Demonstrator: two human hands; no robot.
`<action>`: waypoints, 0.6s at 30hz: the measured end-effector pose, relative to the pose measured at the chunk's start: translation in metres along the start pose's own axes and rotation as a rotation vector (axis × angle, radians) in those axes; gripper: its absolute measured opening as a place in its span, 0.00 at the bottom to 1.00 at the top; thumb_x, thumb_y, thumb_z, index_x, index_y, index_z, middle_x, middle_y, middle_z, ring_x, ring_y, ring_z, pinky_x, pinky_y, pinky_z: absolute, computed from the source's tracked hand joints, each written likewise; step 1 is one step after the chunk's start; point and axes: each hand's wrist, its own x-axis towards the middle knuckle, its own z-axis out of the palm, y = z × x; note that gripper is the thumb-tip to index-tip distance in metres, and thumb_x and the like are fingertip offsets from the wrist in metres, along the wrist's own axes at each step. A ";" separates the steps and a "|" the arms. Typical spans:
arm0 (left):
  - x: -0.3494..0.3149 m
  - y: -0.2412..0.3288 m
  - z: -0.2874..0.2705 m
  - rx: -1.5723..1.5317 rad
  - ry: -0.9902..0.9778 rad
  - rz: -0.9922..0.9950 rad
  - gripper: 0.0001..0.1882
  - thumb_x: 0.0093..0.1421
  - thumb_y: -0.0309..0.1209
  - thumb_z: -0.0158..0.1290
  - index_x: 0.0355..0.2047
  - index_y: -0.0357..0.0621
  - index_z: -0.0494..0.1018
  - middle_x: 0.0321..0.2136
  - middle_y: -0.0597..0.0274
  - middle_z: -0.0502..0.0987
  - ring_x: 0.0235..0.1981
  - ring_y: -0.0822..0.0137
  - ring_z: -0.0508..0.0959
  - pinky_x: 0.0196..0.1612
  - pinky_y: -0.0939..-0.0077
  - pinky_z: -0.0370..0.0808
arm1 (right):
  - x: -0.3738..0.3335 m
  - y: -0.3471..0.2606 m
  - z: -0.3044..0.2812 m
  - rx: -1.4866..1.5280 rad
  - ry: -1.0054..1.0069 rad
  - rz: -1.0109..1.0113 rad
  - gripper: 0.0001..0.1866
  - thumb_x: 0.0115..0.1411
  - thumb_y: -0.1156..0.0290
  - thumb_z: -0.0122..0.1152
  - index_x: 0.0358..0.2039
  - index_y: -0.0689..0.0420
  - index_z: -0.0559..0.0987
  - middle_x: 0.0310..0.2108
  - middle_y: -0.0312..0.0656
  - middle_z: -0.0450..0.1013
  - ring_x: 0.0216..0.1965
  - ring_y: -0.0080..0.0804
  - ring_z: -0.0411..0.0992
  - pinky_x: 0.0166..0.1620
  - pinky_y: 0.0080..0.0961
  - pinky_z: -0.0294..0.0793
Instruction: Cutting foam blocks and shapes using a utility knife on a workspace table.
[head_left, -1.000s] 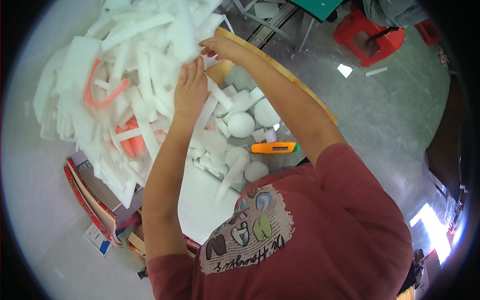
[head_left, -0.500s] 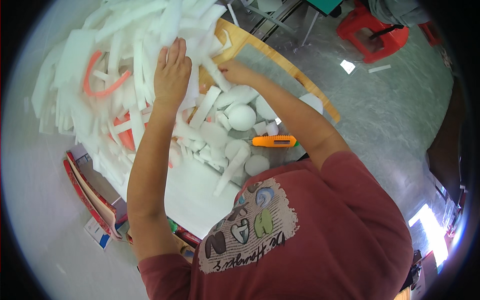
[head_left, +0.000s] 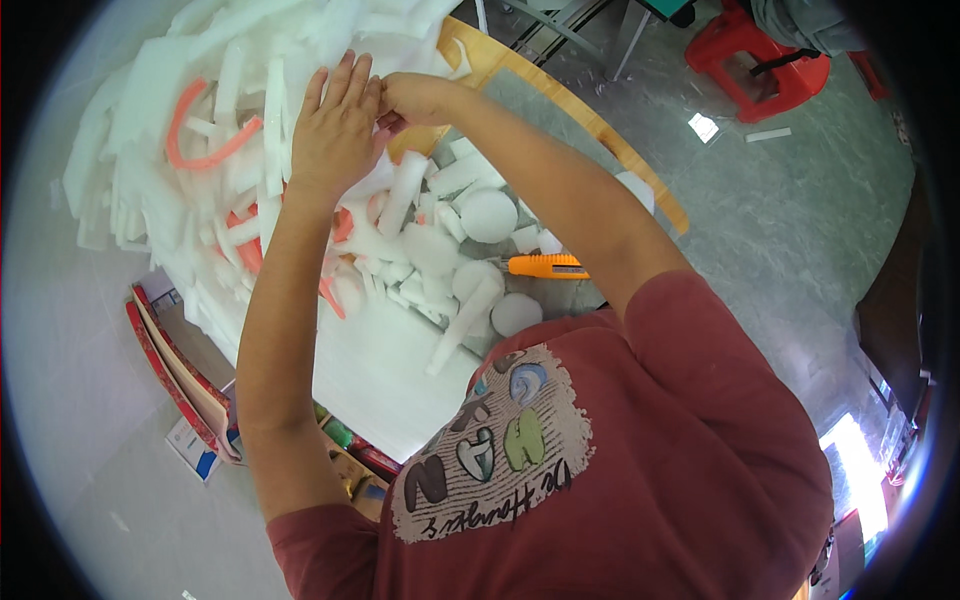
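Note:
My left hand lies flat on the heap of white foam strips, its fingers stretched out away from me. Right beside it, my right hand has its fingers curled in against the left hand's fingertips; whatever they hold is hidden. Below the two hands spreads a pile of white foam offcuts, with round foam discs and short foam strips among them. A curved pink foam strip lies on the heap left of my left hand. Near my right forearm rests an orange utility knife, its blade end toward the offcuts.
The wooden table edge curves round on the right, with a grey mat inside it. A red plastic stool stands on the floor beyond. At lower left, a red-edged open box sits beside the white sheet.
My right hand has moved left and away from me, from the foam strip by the table edge to beside my left hand. The left hand has shifted slightly; some offcuts moved.

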 end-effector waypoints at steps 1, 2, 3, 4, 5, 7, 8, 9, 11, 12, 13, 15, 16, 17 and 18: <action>-0.001 -0.001 -0.002 -0.001 -0.002 -0.002 0.25 0.50 0.39 0.55 0.48 0.46 0.68 0.59 0.63 0.59 0.63 0.64 0.54 0.62 0.62 0.48 | 0.001 -0.004 -0.004 0.085 -0.065 0.031 0.19 0.55 0.76 0.47 0.49 0.59 0.70 0.38 0.39 0.70 0.37 0.33 0.72 0.38 0.35 0.73; -0.002 -0.001 -0.004 0.011 -0.045 -0.018 0.27 0.47 0.41 0.58 0.47 0.46 0.68 0.60 0.63 0.57 0.63 0.64 0.53 0.63 0.61 0.47 | 0.000 -0.006 -0.005 0.085 -0.066 0.032 0.19 0.55 0.76 0.47 0.49 0.59 0.70 0.38 0.39 0.70 0.37 0.33 0.72 0.38 0.35 0.73; -0.002 -0.001 -0.005 0.021 -0.087 -0.033 0.29 0.43 0.42 0.61 0.45 0.47 0.68 0.60 0.63 0.56 0.63 0.64 0.51 0.63 0.61 0.46 | -0.002 -0.008 -0.007 0.055 -0.088 0.013 0.19 0.55 0.76 0.47 0.50 0.58 0.70 0.40 0.40 0.70 0.37 0.33 0.72 0.37 0.33 0.74; -0.005 -0.002 -0.002 0.022 -0.089 -0.037 0.29 0.43 0.42 0.61 0.45 0.47 0.68 0.60 0.63 0.56 0.63 0.64 0.51 0.63 0.61 0.46 | -0.003 -0.010 -0.006 0.024 -0.114 -0.006 0.20 0.56 0.76 0.48 0.50 0.58 0.70 0.42 0.41 0.70 0.37 0.34 0.72 0.35 0.32 0.74; -0.008 -0.003 0.002 0.044 -0.076 -0.050 0.27 0.42 0.40 0.62 0.43 0.47 0.69 0.61 0.63 0.56 0.64 0.64 0.51 0.63 0.57 0.46 | -0.007 -0.010 -0.004 0.023 -0.117 -0.006 0.20 0.56 0.76 0.48 0.50 0.58 0.70 0.42 0.41 0.70 0.37 0.34 0.72 0.35 0.32 0.74; -0.009 -0.002 0.005 0.065 -0.063 -0.062 0.26 0.40 0.39 0.63 0.40 0.47 0.69 0.61 0.63 0.55 0.64 0.64 0.50 0.62 0.53 0.46 | -0.017 -0.007 -0.001 -0.071 -0.022 -0.082 0.18 0.55 0.75 0.48 0.48 0.57 0.73 0.43 0.41 0.72 0.36 0.32 0.73 0.35 0.31 0.73; -0.008 0.001 0.004 0.148 -0.102 -0.084 0.23 0.40 0.37 0.63 0.36 0.47 0.68 0.61 0.63 0.55 0.64 0.64 0.50 0.61 0.49 0.47 | -0.022 -0.008 -0.005 -0.072 -0.022 -0.081 0.18 0.55 0.75 0.48 0.48 0.57 0.73 0.43 0.41 0.72 0.36 0.32 0.73 0.35 0.31 0.73; -0.008 0.003 0.004 0.232 -0.142 -0.107 0.21 0.39 0.35 0.63 0.33 0.47 0.68 0.61 0.62 0.55 0.64 0.64 0.50 0.60 0.44 0.47 | -0.028 -0.010 -0.011 -0.148 0.192 -0.047 0.16 0.55 0.74 0.49 0.45 0.57 0.75 0.41 0.39 0.73 0.36 0.30 0.72 0.37 0.28 0.72; -0.009 0.001 0.011 0.244 -0.094 -0.101 0.20 0.39 0.34 0.63 0.32 0.47 0.67 0.61 0.62 0.54 0.64 0.64 0.51 0.60 0.42 0.47 | -0.037 -0.006 -0.029 -0.218 0.583 -0.019 0.13 0.54 0.72 0.51 0.39 0.58 0.77 0.35 0.36 0.75 0.35 0.28 0.73 0.39 0.25 0.72; -0.011 0.000 0.014 0.258 -0.052 -0.097 0.20 0.39 0.32 0.63 0.31 0.47 0.67 0.61 0.62 0.54 0.64 0.64 0.51 0.59 0.40 0.47 | -0.037 -0.002 -0.038 -0.210 0.753 -0.024 0.12 0.54 0.71 0.52 0.37 0.59 0.78 0.33 0.37 0.75 0.33 0.28 0.73 0.38 0.25 0.72; -0.010 0.000 0.014 0.257 -0.050 -0.098 0.20 0.39 0.32 0.63 0.31 0.47 0.67 0.61 0.62 0.54 0.64 0.64 0.51 0.59 0.40 0.47 | -0.036 0.003 -0.048 -0.212 0.755 -0.024 0.12 0.54 0.71 0.52 0.37 0.59 0.78 0.33 0.37 0.75 0.33 0.28 0.73 0.38 0.25 0.72; -0.007 0.001 0.013 0.214 -0.043 -0.095 0.19 0.39 0.31 0.62 0.31 0.47 0.67 0.61 0.62 0.54 0.64 0.64 0.51 0.60 0.41 0.47 | -0.032 0.014 -0.064 -0.707 0.982 0.084 0.15 0.51 0.69 0.54 0.37 0.64 0.76 0.38 0.44 0.75 0.33 0.35 0.74 0.32 0.31 0.74; -0.008 0.001 0.014 0.213 -0.045 -0.096 0.19 0.39 0.31 0.62 0.31 0.47 0.67 0.61 0.62 0.54 0.64 0.64 0.51 0.60 0.41 0.47 | -0.025 0.019 -0.063 -0.708 0.979 0.086 0.15 0.51 0.69 0.54 0.37 0.64 0.76 0.38 0.44 0.75 0.33 0.35 0.74 0.32 0.31 0.74; -0.008 0.001 0.014 0.214 -0.038 -0.098 0.19 0.39 0.31 0.62 0.31 0.47 0.67 0.61 0.62 0.54 0.64 0.64 0.51 0.60 0.41 0.47 | -0.015 0.023 -0.059 -0.315 0.963 0.129 0.16 0.50 0.69 0.55 0.38 0.64 0.75 0.37 0.45 0.73 0.31 0.36 0.73 0.31 0.30 0.73; -0.009 0.000 0.014 0.215 -0.030 -0.099 0.19 0.39 0.31 0.62 0.31 0.47 0.67 0.61 0.62 0.55 0.64 0.64 0.51 0.60 0.41 0.47 | -0.009 0.025 -0.057 0.077 0.924 0.167 0.16 0.48 0.69 0.56 0.38 0.64 0.74 0.37 0.46 0.72 0.29 0.36 0.72 0.30 0.30 0.73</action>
